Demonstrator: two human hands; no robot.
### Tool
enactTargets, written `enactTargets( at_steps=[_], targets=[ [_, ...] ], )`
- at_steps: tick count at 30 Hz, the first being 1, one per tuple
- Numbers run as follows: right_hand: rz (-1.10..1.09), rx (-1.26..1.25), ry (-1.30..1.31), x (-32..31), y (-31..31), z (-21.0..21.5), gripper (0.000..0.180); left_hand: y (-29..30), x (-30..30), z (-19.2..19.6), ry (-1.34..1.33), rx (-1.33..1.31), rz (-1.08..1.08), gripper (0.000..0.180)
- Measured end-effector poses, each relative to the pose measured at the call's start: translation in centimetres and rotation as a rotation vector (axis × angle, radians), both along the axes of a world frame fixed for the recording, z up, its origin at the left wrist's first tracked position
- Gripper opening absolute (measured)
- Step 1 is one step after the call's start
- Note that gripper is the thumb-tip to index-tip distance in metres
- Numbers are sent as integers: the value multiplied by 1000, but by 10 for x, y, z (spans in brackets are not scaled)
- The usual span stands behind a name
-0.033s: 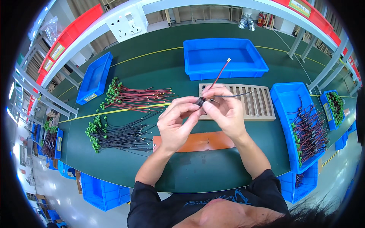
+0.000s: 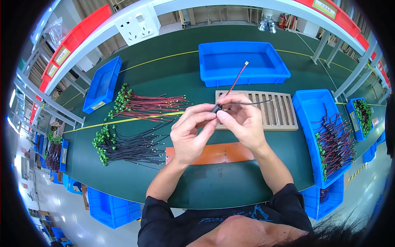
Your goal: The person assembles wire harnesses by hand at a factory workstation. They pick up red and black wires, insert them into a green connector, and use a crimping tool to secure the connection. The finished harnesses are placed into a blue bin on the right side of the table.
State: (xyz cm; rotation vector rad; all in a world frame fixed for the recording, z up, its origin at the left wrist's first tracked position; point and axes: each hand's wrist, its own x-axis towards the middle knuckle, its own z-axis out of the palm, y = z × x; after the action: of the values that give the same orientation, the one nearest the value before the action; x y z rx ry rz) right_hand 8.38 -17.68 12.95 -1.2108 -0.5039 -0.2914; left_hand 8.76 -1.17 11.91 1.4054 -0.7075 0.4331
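In front of my chest, both hands meet over a small black cylindrical part [image 2: 216, 108], whose exact kind my fingers hide. My left hand [image 2: 191, 129] pinches it between thumb and fingers. My right hand [image 2: 242, 119] is closed at its other side, the thumb pressing close to the part. A red wire [image 2: 237, 79] with a bare metal tip sticks up from the right fingers. A thin black wire [image 2: 257, 102] runs out to the right from the same fingers. Behind the right hand lies a tan slotted fixture [image 2: 291, 122]; an orange mat [image 2: 222, 154] lies below both hands.
To the left lie red wires [image 2: 152, 105] and black wires [image 2: 135, 144] with green connectors. A blue tray [image 2: 247, 80] stands at the far side. At right, a blue bin [image 2: 302, 103] holds wired assemblies [image 2: 335, 144]. A power socket panel [image 2: 138, 29] hangs on the overhead frame.
The red wire's tip has shifted slightly left and up. My right thumb and fingers have moved a little left over the black part; my left hand looks unchanged.
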Motion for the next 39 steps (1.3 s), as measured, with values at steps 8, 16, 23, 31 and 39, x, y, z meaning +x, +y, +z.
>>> enactTargets(
  at_steps=[8, 16, 23, 31, 39],
  targets=[
    [133, -35, 101, 0, -18, 10, 36, 6, -1, 12, 129, -40, -125, 26],
    [52, -83, 59, -2, -7, 3, 41, 3, 0, -1, 85, -21, -64, 24],
    [-72, -330, -87, -1, -7, 3, 50, 14, 4, 9, 210, 75, -117, 24],
    [-111, -491, -149, -7, 2, 3, 55, 20, -1, 18, 202, 224, -39, 33],
    [-133, -515, -131, -4, -3, 3, 55, 15, 3, 12, 77, 245, -32, 31]
  ],
)
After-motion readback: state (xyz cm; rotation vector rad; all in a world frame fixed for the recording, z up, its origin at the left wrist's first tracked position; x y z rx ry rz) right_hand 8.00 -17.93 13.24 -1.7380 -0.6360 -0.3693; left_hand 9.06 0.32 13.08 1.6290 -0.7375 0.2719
